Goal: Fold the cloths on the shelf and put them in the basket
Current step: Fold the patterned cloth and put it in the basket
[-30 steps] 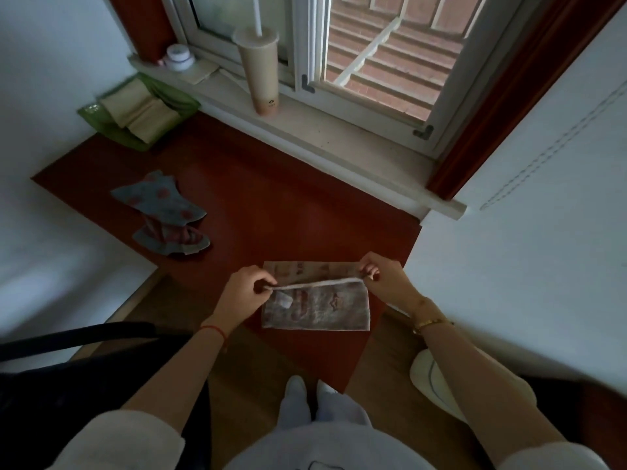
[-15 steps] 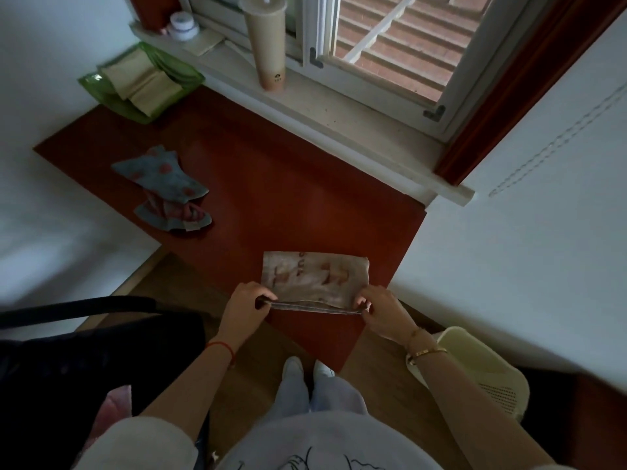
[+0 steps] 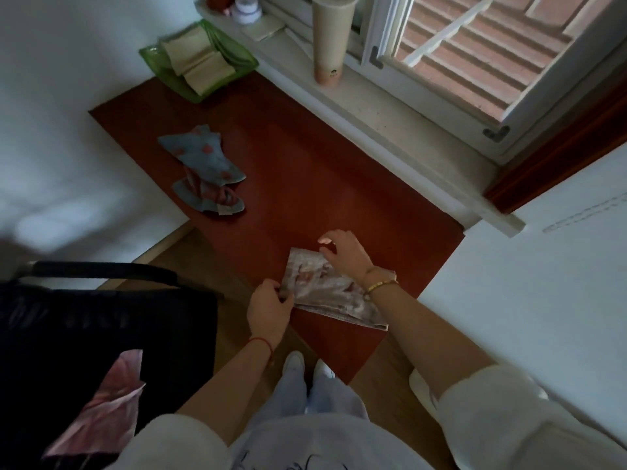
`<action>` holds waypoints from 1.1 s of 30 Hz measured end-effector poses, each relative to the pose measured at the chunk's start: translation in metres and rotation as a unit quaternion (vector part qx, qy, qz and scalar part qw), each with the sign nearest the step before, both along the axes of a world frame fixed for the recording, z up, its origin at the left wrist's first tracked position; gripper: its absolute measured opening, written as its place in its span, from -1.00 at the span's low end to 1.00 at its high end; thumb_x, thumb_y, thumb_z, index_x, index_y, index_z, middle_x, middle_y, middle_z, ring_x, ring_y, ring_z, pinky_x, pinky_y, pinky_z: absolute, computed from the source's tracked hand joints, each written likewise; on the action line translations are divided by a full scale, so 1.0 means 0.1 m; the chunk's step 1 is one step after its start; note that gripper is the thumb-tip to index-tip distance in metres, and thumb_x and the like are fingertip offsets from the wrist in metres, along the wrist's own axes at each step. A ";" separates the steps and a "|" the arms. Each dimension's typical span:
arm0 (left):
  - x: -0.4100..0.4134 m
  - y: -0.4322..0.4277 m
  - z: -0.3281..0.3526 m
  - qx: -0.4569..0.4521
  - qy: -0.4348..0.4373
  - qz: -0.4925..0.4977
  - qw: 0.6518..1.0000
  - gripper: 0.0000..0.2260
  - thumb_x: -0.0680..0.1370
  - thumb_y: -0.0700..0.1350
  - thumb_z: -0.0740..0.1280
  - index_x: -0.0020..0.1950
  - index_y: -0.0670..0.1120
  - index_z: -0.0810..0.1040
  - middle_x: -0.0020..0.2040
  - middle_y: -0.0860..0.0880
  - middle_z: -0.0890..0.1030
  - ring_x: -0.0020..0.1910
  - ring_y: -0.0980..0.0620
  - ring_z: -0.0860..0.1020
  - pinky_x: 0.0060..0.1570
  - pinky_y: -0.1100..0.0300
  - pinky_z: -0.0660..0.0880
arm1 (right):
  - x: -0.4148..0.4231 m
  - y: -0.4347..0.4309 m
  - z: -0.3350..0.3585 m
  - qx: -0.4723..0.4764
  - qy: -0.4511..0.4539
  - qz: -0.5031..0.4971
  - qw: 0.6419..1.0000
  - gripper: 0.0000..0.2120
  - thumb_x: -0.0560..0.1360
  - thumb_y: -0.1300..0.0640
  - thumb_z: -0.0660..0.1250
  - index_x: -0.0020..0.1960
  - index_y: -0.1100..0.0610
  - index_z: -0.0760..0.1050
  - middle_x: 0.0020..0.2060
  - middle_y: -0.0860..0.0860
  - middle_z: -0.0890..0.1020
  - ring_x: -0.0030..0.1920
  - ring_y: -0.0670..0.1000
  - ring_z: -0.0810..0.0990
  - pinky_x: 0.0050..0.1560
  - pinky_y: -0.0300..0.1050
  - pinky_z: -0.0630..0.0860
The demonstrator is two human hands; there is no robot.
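Observation:
A pale patterned cloth [image 3: 325,293], folded into a strip, lies near the front edge of the dark red shelf [image 3: 305,171]. My left hand [image 3: 269,308] pinches its left end. My right hand [image 3: 342,256] reaches across it and holds its far left corner with the fingertips. A crumpled blue cloth with red spots [image 3: 203,167] lies unfolded farther left on the shelf. The green basket [image 3: 152,57] sits at the shelf's far corner and holds folded beige cloths [image 3: 196,61].
A tall paper cup [image 3: 329,39] and a small white jar [image 3: 247,8] stand on the window sill. A dark chair [image 3: 101,320] with a pink cloth [image 3: 101,412] is at my left. A pale bin [image 3: 420,388] sits on the floor behind my right arm.
The view swung left. My right hand left the cloth's right end and crossed over to its far left corner; my left hand stays on the left end. The cloth now lies skewed.

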State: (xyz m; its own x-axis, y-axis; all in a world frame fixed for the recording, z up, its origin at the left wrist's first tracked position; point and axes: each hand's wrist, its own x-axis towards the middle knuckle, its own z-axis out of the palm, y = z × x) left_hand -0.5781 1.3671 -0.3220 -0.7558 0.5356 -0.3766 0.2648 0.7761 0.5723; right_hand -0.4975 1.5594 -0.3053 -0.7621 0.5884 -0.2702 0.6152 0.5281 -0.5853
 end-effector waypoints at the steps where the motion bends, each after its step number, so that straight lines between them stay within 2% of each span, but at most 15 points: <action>1: 0.01 0.03 -0.01 -0.008 -0.006 0.013 1.000 -0.70 0.50 -0.05 0.43 0.15 -0.14 0.51 0.02 -0.07 0.61 -0.06 -0.03 0.60 -0.17 0.11 0.56 | -0.11 -0.01 -0.03 -0.007 -0.009 0.009 1.000 -0.73 0.57 0.09 0.25 0.23 0.13 0.52 0.16 0.08 0.59 0.22 0.10 0.47 0.28 0.05 0.41; 6: 0.00 0.14 -0.03 -0.025 -0.057 0.063 0.996 -0.71 0.45 -0.13 0.46 0.10 -0.20 0.51 -0.01 -0.15 0.63 -0.05 -0.10 0.61 -0.16 0.06 0.57 | -0.47 -0.09 -0.17 -0.021 -0.066 0.048 0.996 -0.67 0.55 0.00 0.26 0.22 0.15 0.53 0.14 0.13 0.59 0.19 0.16 0.50 0.23 0.09 0.45; 9: -0.03 0.17 -0.02 -0.037 -0.071 0.073 0.994 -0.72 0.42 -0.14 0.47 0.06 -0.19 0.52 -0.02 -0.13 0.63 -0.05 -0.08 0.61 -0.22 0.12 0.53 | -0.55 -0.12 -0.19 -0.037 -0.072 0.051 0.995 -0.70 0.54 0.02 0.26 0.13 0.20 0.57 0.07 0.19 0.58 0.11 0.19 0.53 0.13 0.11 0.50; 12: -0.07 0.17 -0.01 -0.019 -0.097 0.084 0.992 -0.66 0.39 -0.20 0.49 0.11 -0.19 0.51 0.00 -0.15 0.64 -0.03 -0.09 0.62 -0.19 0.14 0.54 | -0.50 -0.10 -0.15 -0.070 -0.033 0.039 0.996 -0.78 0.54 0.08 0.29 0.05 0.22 0.56 0.00 0.16 0.54 0.05 0.11 0.52 0.02 -0.01 0.48; 16: -0.22 0.17 0.08 0.009 -0.133 0.052 0.990 -0.61 0.39 -0.16 0.51 0.18 -0.16 0.56 0.09 -0.11 0.63 0.06 -0.05 0.59 -0.01 0.17 0.52 | -0.34 -0.02 0.09 -0.128 0.040 0.002 0.991 -0.87 0.51 0.21 0.33 0.03 0.22 0.55 -0.06 0.04 0.59 -0.06 -0.02 0.52 -0.15 -0.32 0.40; 19: -0.42 0.28 0.35 0.022 -0.133 -0.018 0.991 -0.66 0.43 -0.10 0.47 0.18 -0.13 0.61 0.07 -0.05 0.63 0.07 -0.01 0.57 0.06 0.17 0.48 | -0.17 0.11 0.37 -0.130 0.101 -0.041 0.985 -0.91 0.49 0.20 0.37 0.00 0.14 0.55 -0.09 0.00 0.63 -0.09 -0.06 0.56 -0.13 -0.36 0.42; 22: -0.59 0.45 0.76 0.079 -0.100 -0.065 0.990 -0.74 0.41 -0.06 0.47 0.09 -0.02 0.66 -0.01 0.03 0.68 0.02 0.05 0.61 0.03 0.17 0.50 | 0.01 0.24 0.71 -0.135 0.173 -0.091 0.971 -0.91 0.47 0.20 0.40 -0.08 0.04 0.53 -0.13 -0.09 0.64 -0.11 -0.12 0.58 -0.05 -0.31 0.46; 24: -0.65 0.55 1.03 0.135 -0.074 -0.111 0.982 -0.80 0.39 -0.06 0.46 0.00 0.02 0.67 -0.08 0.05 0.69 -0.04 0.07 0.64 0.01 0.07 0.56 | 0.16 0.29 0.95 -0.133 0.219 -0.124 0.959 -0.84 0.46 0.22 0.41 -0.10 -0.03 0.52 -0.13 -0.11 0.64 -0.10 -0.13 0.60 -0.03 -0.28 0.49; 26: -0.69 0.63 1.28 0.173 -0.057 -0.164 0.970 -0.83 0.41 -0.09 0.45 0.00 0.00 0.66 -0.11 0.03 0.68 -0.07 0.07 0.64 0.01 0.01 0.58 | 0.30 0.31 1.14 -0.120 0.247 -0.142 0.951 -0.85 0.46 0.22 0.42 -0.03 0.03 0.53 -0.07 -0.02 0.65 -0.07 -0.09 0.60 -0.04 -0.27 0.49; 28: -0.70 0.70 1.50 0.186 -0.011 -0.215 0.959 -0.81 0.41 -0.08 0.44 0.01 0.03 0.65 -0.11 0.07 0.68 -0.10 0.12 0.64 0.00 0.04 0.60 | 0.45 0.29 1.29 -0.099 0.265 -0.150 0.947 -0.84 0.47 0.24 0.41 0.03 0.13 0.53 -0.03 0.04 0.64 -0.04 -0.03 0.60 -0.04 -0.22 0.52; 31: -0.68 0.75 1.77 0.203 0.049 -0.270 0.940 -0.79 0.37 -0.06 0.41 -0.01 0.07 0.64 -0.12 0.13 0.68 -0.12 0.17 0.65 0.00 0.07 0.60 | 0.65 0.20 1.48 -0.086 0.285 -0.146 0.943 -0.84 0.46 0.28 0.40 0.02 0.14 0.52 -0.03 0.07 0.63 0.02 0.06 0.63 0.04 -0.10 0.59; 33: -0.65 0.73 1.90 0.207 0.078 -0.307 0.926 -0.80 0.37 -0.07 0.43 -0.01 0.06 0.64 -0.13 0.13 0.68 -0.12 0.19 0.64 0.00 0.09 0.60 | 0.77 0.12 1.58 -0.084 0.296 -0.135 0.942 -0.84 0.46 0.31 0.40 -0.02 0.13 0.50 -0.06 0.05 0.63 0.00 0.04 0.64 0.04 -0.11 0.59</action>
